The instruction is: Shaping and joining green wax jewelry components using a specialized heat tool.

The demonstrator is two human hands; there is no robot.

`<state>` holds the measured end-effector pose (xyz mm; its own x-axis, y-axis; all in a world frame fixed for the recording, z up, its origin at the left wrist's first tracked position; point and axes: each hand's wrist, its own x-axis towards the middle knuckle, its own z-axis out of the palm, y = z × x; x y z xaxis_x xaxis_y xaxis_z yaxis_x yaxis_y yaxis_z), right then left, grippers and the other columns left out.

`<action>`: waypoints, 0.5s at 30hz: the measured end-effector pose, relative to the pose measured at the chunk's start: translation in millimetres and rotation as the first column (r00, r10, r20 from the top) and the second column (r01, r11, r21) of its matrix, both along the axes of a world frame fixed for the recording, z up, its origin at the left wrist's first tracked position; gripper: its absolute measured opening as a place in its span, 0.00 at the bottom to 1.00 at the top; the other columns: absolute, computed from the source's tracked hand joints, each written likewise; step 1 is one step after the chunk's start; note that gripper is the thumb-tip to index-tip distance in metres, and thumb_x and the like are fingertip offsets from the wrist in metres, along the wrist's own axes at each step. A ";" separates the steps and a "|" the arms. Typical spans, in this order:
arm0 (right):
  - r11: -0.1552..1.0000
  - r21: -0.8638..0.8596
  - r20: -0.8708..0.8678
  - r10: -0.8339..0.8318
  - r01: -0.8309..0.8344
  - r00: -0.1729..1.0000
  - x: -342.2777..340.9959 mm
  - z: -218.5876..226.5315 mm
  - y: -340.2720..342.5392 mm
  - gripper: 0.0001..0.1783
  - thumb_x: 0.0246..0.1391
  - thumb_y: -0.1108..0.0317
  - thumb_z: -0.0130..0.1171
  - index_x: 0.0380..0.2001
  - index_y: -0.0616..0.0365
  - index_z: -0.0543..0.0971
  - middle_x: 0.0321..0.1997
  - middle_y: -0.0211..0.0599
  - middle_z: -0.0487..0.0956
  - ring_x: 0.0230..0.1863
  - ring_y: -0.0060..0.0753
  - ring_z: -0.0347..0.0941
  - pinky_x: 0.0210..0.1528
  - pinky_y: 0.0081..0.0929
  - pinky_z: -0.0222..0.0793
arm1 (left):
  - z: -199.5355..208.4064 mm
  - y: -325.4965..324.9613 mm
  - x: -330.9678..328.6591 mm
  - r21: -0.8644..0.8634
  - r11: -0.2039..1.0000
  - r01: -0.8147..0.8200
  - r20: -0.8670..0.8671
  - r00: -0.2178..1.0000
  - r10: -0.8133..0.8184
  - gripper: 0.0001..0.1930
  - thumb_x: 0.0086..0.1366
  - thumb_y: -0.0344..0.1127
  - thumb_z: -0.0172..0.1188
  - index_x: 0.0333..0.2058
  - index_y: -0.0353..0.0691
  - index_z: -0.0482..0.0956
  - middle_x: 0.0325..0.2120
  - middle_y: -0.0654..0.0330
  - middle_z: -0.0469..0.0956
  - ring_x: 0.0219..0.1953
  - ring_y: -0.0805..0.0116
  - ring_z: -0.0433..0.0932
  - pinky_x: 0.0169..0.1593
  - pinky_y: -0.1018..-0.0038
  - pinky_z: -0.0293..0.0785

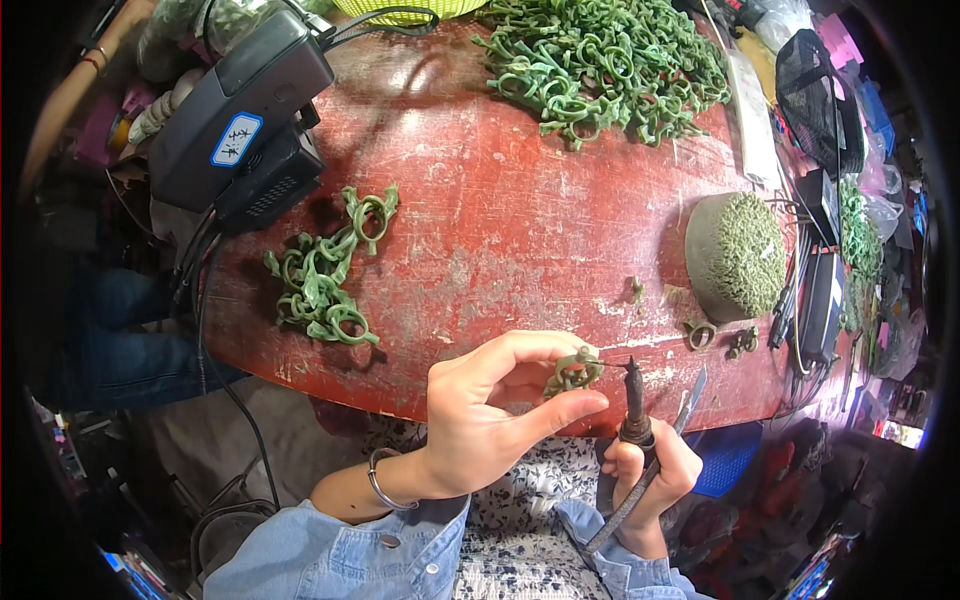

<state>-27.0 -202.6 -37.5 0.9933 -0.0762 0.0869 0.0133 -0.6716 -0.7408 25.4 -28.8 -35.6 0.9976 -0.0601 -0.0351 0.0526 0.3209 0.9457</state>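
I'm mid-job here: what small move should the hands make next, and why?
Probably hold the green ring steady in the left hand while the right hand eases the dark pen-like tool slightly leftward: its thin tip points toward the ring, though whether they touch is hard to tell.

Dark device (240, 110) stands at left of red table (450, 220) | yellow basket (408, 10) at far side | black mesh (815, 105) at right
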 end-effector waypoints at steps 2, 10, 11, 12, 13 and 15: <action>1.000 0.001 -0.001 0.003 -0.003 1.000 -0.3 -1.0 0.0 0.19 0.41 0.55 0.63 0.25 0.63 0.75 0.14 0.35 0.71 0.13 0.31 0.68 0.16 0.21 0.59 | -0.4 0.3 -0.2 0.002 1.000 0.001 -0.003 1.000 -0.001 0.16 0.48 0.16 0.60 0.37 0.26 0.68 0.38 0.44 0.73 0.38 0.65 0.76 0.41 0.73 0.77; 1.000 0.019 -0.008 0.001 -0.001 1.000 0.4 -2.1 0.8 0.19 0.42 0.55 0.63 0.25 0.62 0.75 0.13 0.35 0.70 0.12 0.29 0.67 0.16 0.20 0.59 | -1.4 0.0 -1.2 0.038 0.999 -0.015 -0.023 1.000 0.016 0.16 0.48 0.16 0.61 0.36 0.27 0.68 0.38 0.44 0.73 0.37 0.65 0.76 0.40 0.73 0.77; 1.000 0.013 0.001 -0.003 0.003 1.000 0.3 -1.1 1.0 0.19 0.42 0.55 0.63 0.25 0.62 0.75 0.13 0.34 0.70 0.12 0.29 0.67 0.16 0.20 0.59 | -0.9 -0.2 -1.3 0.035 0.999 -0.013 -0.022 1.000 0.014 0.16 0.48 0.16 0.61 0.36 0.27 0.68 0.38 0.44 0.73 0.37 0.65 0.76 0.40 0.73 0.77; 1.000 0.006 0.010 -0.008 0.008 1.000 0.2 0.2 1.4 0.19 0.42 0.55 0.62 0.25 0.62 0.75 0.13 0.34 0.70 0.12 0.29 0.67 0.16 0.20 0.59 | -0.7 -0.4 -1.4 0.025 1.000 -0.015 -0.016 1.000 0.015 0.16 0.48 0.16 0.61 0.36 0.27 0.68 0.38 0.44 0.73 0.37 0.65 0.76 0.40 0.73 0.77; 1.000 0.006 0.010 -0.006 0.006 1.000 0.3 -0.1 2.1 0.19 0.42 0.55 0.62 0.25 0.62 0.75 0.13 0.34 0.70 0.12 0.29 0.67 0.16 0.20 0.59 | -1.4 -0.1 -1.9 0.018 1.000 -0.020 -0.010 1.000 0.020 0.16 0.48 0.16 0.61 0.36 0.27 0.68 0.38 0.44 0.73 0.37 0.65 0.76 0.40 0.73 0.77; 1.000 0.017 0.008 -0.004 0.004 1.000 0.2 -0.1 3.8 0.19 0.42 0.55 0.63 0.25 0.62 0.75 0.13 0.35 0.70 0.12 0.29 0.67 0.16 0.20 0.59 | -1.6 1.4 -2.3 0.007 1.000 -0.021 -0.003 1.000 0.021 0.16 0.48 0.16 0.60 0.36 0.27 0.68 0.38 0.44 0.73 0.37 0.65 0.76 0.40 0.72 0.77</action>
